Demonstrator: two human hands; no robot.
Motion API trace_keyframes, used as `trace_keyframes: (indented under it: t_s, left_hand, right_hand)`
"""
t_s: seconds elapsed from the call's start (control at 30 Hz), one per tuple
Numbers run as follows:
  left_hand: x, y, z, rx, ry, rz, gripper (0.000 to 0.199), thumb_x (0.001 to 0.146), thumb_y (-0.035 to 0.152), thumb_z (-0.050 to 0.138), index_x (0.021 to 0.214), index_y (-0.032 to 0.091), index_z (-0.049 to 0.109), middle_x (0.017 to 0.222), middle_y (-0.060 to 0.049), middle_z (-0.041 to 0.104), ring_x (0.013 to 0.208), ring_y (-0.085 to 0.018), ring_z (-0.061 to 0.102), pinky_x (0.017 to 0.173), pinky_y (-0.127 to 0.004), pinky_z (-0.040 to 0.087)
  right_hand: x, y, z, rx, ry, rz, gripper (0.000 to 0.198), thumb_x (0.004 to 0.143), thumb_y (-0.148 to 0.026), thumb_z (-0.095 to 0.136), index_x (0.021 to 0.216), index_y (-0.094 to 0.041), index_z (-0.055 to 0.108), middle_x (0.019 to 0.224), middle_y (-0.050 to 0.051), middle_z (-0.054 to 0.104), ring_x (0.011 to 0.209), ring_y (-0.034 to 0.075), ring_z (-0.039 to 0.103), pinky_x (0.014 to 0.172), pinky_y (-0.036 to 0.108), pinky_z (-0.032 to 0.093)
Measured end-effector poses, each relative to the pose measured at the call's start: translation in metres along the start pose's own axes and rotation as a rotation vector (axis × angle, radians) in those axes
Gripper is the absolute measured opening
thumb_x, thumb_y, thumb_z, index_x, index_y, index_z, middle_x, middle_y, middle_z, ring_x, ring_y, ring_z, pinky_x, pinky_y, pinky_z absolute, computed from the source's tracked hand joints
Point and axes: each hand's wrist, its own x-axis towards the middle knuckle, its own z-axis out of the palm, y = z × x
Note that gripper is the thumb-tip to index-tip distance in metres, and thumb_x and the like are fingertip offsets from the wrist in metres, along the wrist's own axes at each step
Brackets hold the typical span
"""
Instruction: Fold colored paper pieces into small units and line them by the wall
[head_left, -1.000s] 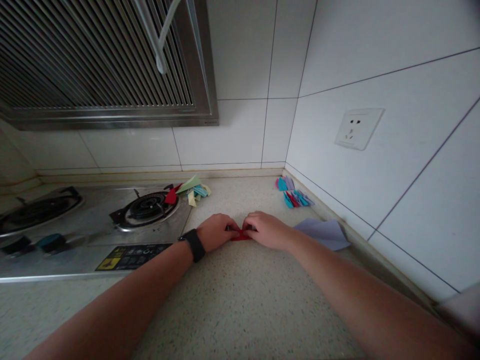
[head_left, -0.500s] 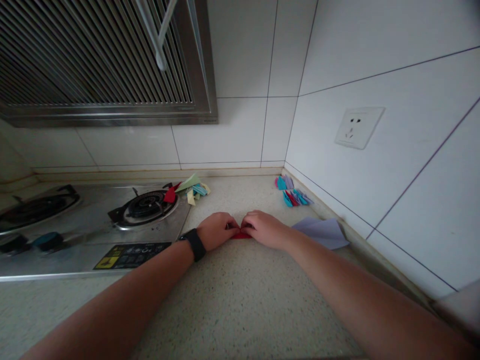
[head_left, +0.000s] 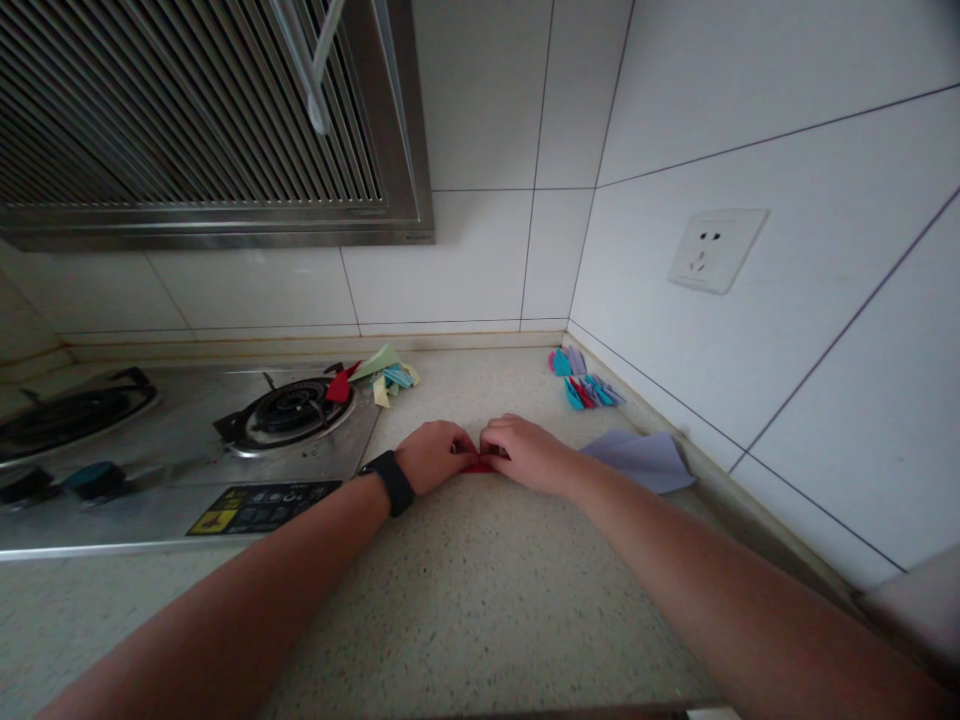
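On the speckled counter (head_left: 480, 590), a small piece of red paper (head_left: 480, 467) lies mostly covered by my fingers. My left hand (head_left: 433, 456), with a black watch (head_left: 391, 483) on its wrist, pinches the paper's left side. From the other side my right hand (head_left: 529, 453) closes its fingertips on the same paper. Both hands nearly meet at the middle of it. A lavender paper sheet (head_left: 645, 462), creased, rests just right of my right hand. Farther back stand folded paper pieces (head_left: 589, 392) in blue, red and lavender.
Crumpled yellow, green and red paper scraps (head_left: 386, 375) lie at the edge of the gas stove (head_left: 180, 420), partly over its right burner (head_left: 292, 408). A range hood (head_left: 225, 225) hangs above. The tiled wall on the right carries a socket (head_left: 718, 250).
Both hands stay on the red paper, with only a slight shift of the fingers. The whole view has moved a little.
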Motion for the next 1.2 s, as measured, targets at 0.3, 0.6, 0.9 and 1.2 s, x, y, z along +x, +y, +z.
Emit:
trace_keyframes:
  t_s: [0.3, 0.6, 0.9, 1.2]
  left_hand:
    - [0.000, -0.002, 0.001, 0.062, -0.018, 0.036, 0.022, 0.082, 0.036, 0.057, 0.085, 0.022, 0.072, 0.086, -0.002, 0.072, 0.078, -0.017, 0.063, 0.066, -0.027, 0.041]
    - [-0.003, -0.010, -0.005, 0.021, -0.068, 0.048, 0.019, 0.081, 0.029, 0.057, 0.090, 0.022, 0.072, 0.089, -0.002, 0.072, 0.082, -0.016, 0.063, 0.073, -0.026, 0.044]
    - [-0.004, -0.009, -0.012, 0.023, -0.119, 0.084, 0.022, 0.081, 0.022, 0.053, 0.093, 0.021, 0.071, 0.092, -0.002, 0.072, 0.084, -0.016, 0.063, 0.077, -0.025, 0.045]
    - [-0.005, -0.010, -0.011, 0.070, -0.111, 0.068, 0.021, 0.081, 0.024, 0.053, 0.092, 0.020, 0.070, 0.091, -0.003, 0.071, 0.083, -0.016, 0.062, 0.075, -0.025, 0.045]
  right_hand:
    - [0.000, 0.001, -0.001, -0.024, -0.017, 0.001, 0.003, 0.082, -0.016, 0.062, 0.081, -0.018, 0.064, 0.082, 0.004, 0.064, 0.084, 0.017, 0.055, 0.077, 0.028, 0.038]
    - [-0.004, 0.002, -0.007, -0.004, -0.082, 0.037, 0.015, 0.083, -0.012, 0.057, 0.092, -0.018, 0.068, 0.090, 0.006, 0.066, 0.090, 0.018, 0.057, 0.082, 0.028, 0.040]
    - [-0.005, 0.004, -0.010, 0.026, -0.128, 0.074, 0.026, 0.081, -0.008, 0.054, 0.099, -0.019, 0.070, 0.093, 0.007, 0.067, 0.088, 0.017, 0.060, 0.079, 0.026, 0.042]
    - [-0.004, 0.004, -0.010, 0.037, -0.136, 0.107, 0.026, 0.078, -0.010, 0.057, 0.097, -0.019, 0.071, 0.093, 0.007, 0.069, 0.087, 0.018, 0.062, 0.076, 0.026, 0.042]
